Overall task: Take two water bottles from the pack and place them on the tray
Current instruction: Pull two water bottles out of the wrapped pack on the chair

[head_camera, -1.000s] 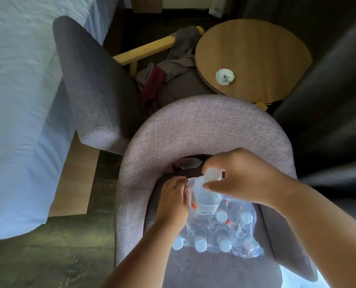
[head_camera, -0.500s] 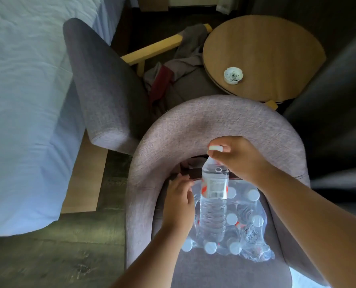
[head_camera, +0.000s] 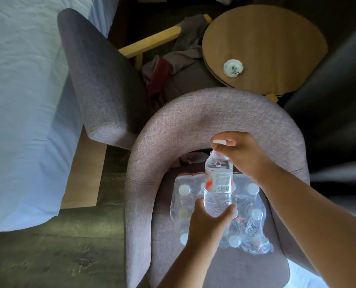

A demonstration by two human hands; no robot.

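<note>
A clear water bottle [head_camera: 218, 183] with a white cap and a red-and-white label hangs upright above the pack. My right hand [head_camera: 241, 154] pinches its neck and cap. My left hand [head_camera: 210, 223] cups its lower end from below. The plastic-wrapped pack of water bottles [head_camera: 250, 221] lies on the seat of a grey fabric armchair [head_camera: 204, 119], with several white caps showing through the wrap. No tray is in view.
A second grey armchair [head_camera: 98, 80] stands to the left with clothes on its seat. A round wooden side table [head_camera: 277, 38] at the back right carries a small white dish [head_camera: 233, 67]. A bed with white sheets [head_camera: 21, 100] fills the left. Dark curtains hang at the right.
My right hand lifted the bottle clear of the pack. My left hand left the pack's wrap and took the bottle's lower end.
</note>
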